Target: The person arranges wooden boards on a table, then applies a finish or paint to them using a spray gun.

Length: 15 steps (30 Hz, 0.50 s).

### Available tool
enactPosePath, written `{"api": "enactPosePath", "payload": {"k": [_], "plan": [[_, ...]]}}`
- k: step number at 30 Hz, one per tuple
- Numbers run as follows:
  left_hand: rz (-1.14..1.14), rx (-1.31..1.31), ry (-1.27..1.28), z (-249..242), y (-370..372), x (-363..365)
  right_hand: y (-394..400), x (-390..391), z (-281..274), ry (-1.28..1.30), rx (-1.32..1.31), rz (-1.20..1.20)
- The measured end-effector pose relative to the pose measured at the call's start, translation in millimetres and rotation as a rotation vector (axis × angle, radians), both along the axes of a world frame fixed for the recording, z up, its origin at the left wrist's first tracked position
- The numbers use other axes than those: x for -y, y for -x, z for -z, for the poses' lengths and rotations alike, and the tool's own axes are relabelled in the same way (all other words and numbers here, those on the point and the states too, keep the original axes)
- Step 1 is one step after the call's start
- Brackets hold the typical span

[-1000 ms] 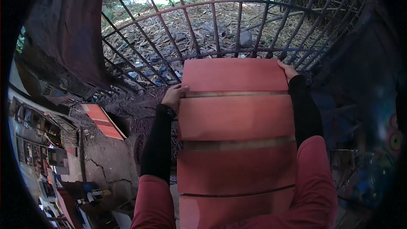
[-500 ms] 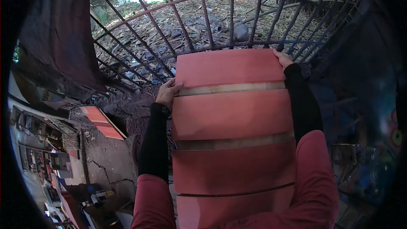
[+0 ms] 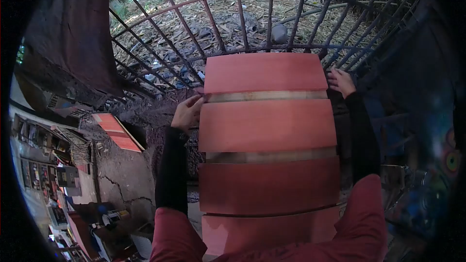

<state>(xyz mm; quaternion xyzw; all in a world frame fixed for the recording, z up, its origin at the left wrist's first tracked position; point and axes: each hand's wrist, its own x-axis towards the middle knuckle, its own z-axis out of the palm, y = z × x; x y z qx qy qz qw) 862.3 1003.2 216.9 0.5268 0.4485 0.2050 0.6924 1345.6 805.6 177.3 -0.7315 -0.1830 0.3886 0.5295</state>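
Note:
A tall red-painted slatted wooden panel point(image 3: 267, 126) stands in front of me, with bare pale wood showing in the gaps between its upper slats. My left hand point(image 3: 186, 113) is at the panel's left side, fingertips right at the edge by the upper gap, its fingers loosely extended. Off the right edge, beside the top slat, my right hand point(image 3: 342, 82) is apart from the panel with its fingers spread and nothing in them.
Behind the panel runs a rusty metal bar grille point(image 3: 238, 14), with dry leaves and stones beyond it. Another red slatted panel point(image 3: 118, 132) leans at the left above a cracked concrete floor point(image 3: 116, 179). Cluttered shelves point(image 3: 36, 155) stand far left. A dark cloth point(image 3: 73, 34) hangs upper left.
My right hand has let go of the panel's top right corner and moved outward and down. My left hand has slid slightly off the left edge. The view has shifted a little.

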Motion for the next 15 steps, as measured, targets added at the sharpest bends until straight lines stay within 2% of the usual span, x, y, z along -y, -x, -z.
{"api": "enactPosePath", "payload": {"k": [1, 3, 5, 6, 7, 9, 12, 15], "plan": [[0.004, 0.001, 0.006, -2.9, 11.7, 13.3, 8.0, 26.1, -7.5, 0.039, 0.068, -0.077], [0.059, -0.219, -0.018, -2.3, 33.2, 39.3, 42.7, 69.2, -24.4, 0.199, 0.060, -0.185], [0.092, -0.211, -0.060, 1.9, 37.6, 52.9, 70.3, 92.8, -28.6, 0.142, 0.017, -0.288], [0.115, -0.199, -0.119, 2.4, 37.8, 56.5, 80.3, 95.1, -29.6, 0.095, 0.127, -0.275], [0.115, -0.196, -0.120, 2.1, 36.1, 57.6, 79.2, 96.5, -26.9, 0.095, 0.130, -0.275], [0.020, -0.124, -0.020, 0.4, 31.4, 56.7, 75.2, 94.4, -14.7, 0.110, 0.326, -0.272], [-0.008, -0.140, -0.064, -2.8, 25.5, 55.5, 69.1, 92.7, -1.8, 0.009, 0.404, -0.238], [0.033, -0.187, -0.117, 7.8, 26.9, 46.0, 72.2, 88.9, -9.2, 0.081, 0.492, -0.196]]}}
